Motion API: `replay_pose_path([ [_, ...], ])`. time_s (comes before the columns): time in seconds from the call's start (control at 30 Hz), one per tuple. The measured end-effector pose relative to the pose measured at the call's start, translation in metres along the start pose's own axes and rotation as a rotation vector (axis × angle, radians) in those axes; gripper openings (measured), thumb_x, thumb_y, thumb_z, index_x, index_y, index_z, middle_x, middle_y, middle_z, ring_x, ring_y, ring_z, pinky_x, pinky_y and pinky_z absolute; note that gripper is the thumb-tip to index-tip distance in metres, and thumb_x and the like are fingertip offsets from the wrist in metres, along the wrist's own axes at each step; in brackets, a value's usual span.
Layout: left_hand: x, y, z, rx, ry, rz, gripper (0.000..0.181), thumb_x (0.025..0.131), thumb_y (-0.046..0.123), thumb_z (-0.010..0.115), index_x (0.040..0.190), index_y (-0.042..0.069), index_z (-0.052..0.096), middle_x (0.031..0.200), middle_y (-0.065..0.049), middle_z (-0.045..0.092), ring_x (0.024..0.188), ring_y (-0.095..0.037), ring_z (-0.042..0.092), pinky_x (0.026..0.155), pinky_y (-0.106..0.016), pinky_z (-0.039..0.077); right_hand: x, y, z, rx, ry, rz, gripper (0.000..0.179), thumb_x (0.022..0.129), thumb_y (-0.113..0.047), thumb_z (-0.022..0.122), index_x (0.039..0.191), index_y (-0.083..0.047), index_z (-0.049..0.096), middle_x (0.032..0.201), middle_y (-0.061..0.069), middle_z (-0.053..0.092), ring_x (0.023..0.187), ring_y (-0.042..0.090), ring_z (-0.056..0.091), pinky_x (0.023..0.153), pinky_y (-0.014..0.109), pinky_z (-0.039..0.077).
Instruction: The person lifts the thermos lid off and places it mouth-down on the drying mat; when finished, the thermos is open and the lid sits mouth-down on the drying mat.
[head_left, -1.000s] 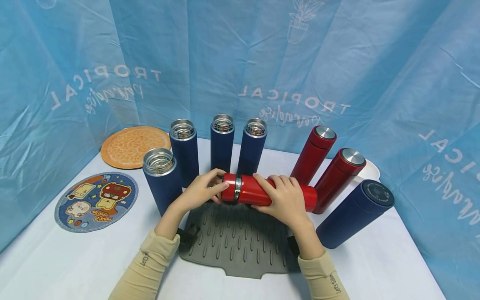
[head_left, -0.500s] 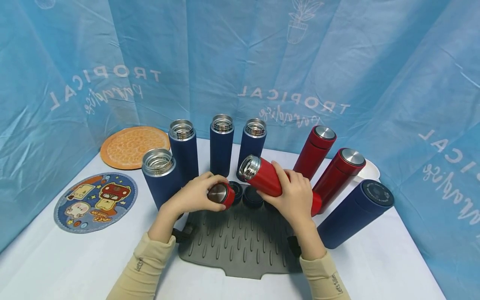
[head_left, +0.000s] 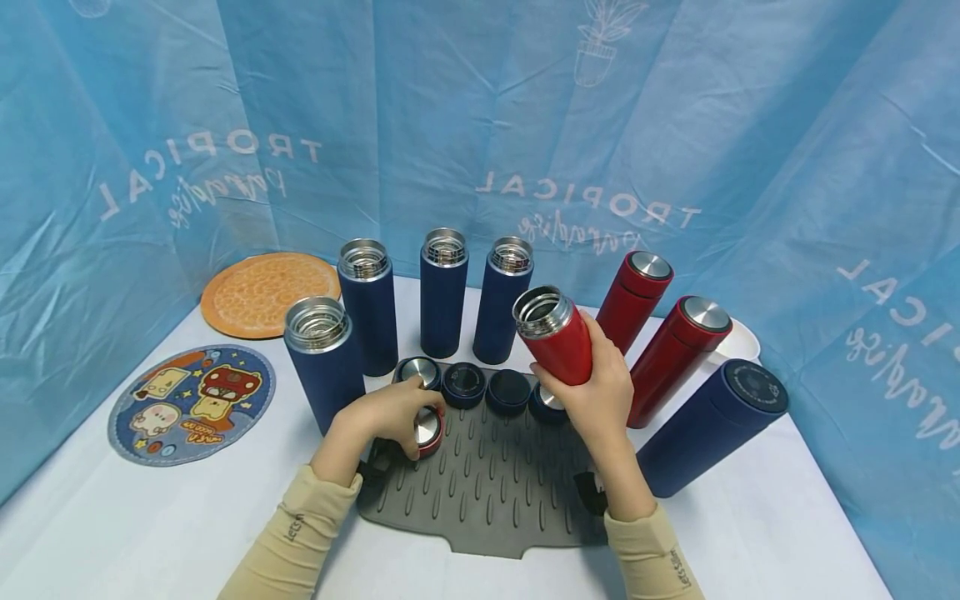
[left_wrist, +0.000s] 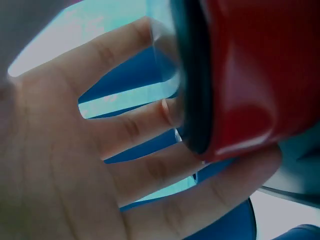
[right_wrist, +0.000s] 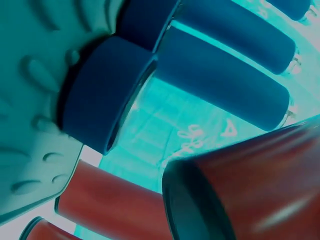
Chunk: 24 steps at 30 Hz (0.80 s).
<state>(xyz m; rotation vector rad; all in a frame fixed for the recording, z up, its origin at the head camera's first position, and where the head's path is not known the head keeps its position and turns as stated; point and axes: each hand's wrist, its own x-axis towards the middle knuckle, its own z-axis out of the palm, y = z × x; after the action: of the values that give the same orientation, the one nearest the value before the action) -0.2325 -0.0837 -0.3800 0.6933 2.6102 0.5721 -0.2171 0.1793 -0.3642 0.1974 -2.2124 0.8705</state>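
At the left of the dark grey ridged mat [head_left: 480, 492], my left hand [head_left: 386, 414] holds a red lid [head_left: 428, 427] with a silver top, low over or on the mat. In the left wrist view the fingers reach around the edge of that lid [left_wrist: 260, 80]. My right hand [head_left: 606, 392] grips a lidless red thermos bottle [head_left: 564, 346], tilted, its steel mouth towards the upper left. The right wrist view shows the base of this bottle [right_wrist: 265, 185]. Several dark blue lids [head_left: 463, 385] stand in a row along the mat's back edge.
Several open blue bottles [head_left: 443, 300] stand behind and left of the mat. On the right are two capped red bottles [head_left: 630, 304], a capped blue bottle [head_left: 708, 429] and a white dish [head_left: 738, 343]. Round cartoon [head_left: 192, 404] and orange [head_left: 266, 296] mats lie left.
The red lid has come off the bottle, and my left hand has carried it down and left to the mat. My right hand has raised the bottle's mouth, tilting it more upright.
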Motion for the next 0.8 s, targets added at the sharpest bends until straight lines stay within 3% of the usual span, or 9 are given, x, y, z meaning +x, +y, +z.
replay_pose_path([
  [0.23,0.000,0.000,0.000,0.003,-0.017,-0.032,0.062,0.053,0.007,0.087,0.108,0.020,0.062,0.118,-0.013,0.047,0.082,-0.022,0.051,0.064,-0.035,0.047,0.007,-0.003,-0.006,0.339,0.022,0.222,0.079,0.071,-0.019,0.080,0.137,-0.022,0.038,0.127,0.003,0.053,0.112,0.020,0.050,0.088,0.049,0.046],
  [0.43,-0.001,0.000,0.000,-0.018,-0.009,-0.024,0.065,0.057,0.013,0.087,0.116,0.018,0.060,0.110,-0.008,0.049,0.088,-0.021,0.052,0.071,-0.036,0.048,0.019,-0.004,-0.006,0.487,0.043,0.299,0.073,0.073,-0.017,0.077,0.132,-0.015,0.036,0.127,-0.001,0.050,0.114,0.014,0.047,0.092,0.045,0.044],
  [0.5,-0.001,-0.001,-0.001,-0.023,0.025,-0.002,0.062,0.063,0.018,0.084,0.119,0.015,0.059,0.110,-0.009,0.051,0.088,-0.020,0.053,0.073,-0.036,0.048,0.023,-0.004,-0.004,0.548,0.048,0.307,0.071,0.074,-0.016,0.076,0.131,-0.015,0.034,0.127,-0.002,0.049,0.115,0.013,0.045,0.092,0.044,0.044],
  [0.67,0.001,0.000,-0.005,0.001,0.193,0.056,0.048,0.080,0.027,0.072,0.122,0.009,0.058,0.118,-0.014,0.054,0.099,-0.026,0.057,0.079,-0.040,0.049,0.034,-0.001,0.005,0.677,0.048,0.344,0.068,0.077,-0.016,0.075,0.130,-0.016,0.032,0.125,-0.002,0.047,0.115,0.013,0.045,0.092,0.042,0.044],
  [0.8,0.002,-0.001,-0.006,0.012,0.276,0.062,0.043,0.084,0.028,0.067,0.121,0.008,0.058,0.120,-0.015,0.054,0.105,-0.031,0.056,0.084,-0.043,0.048,0.039,0.005,0.015,0.666,0.031,0.391,0.069,0.077,-0.021,0.075,0.131,-0.017,0.033,0.125,-0.001,0.046,0.116,0.013,0.044,0.093,0.042,0.044],
])
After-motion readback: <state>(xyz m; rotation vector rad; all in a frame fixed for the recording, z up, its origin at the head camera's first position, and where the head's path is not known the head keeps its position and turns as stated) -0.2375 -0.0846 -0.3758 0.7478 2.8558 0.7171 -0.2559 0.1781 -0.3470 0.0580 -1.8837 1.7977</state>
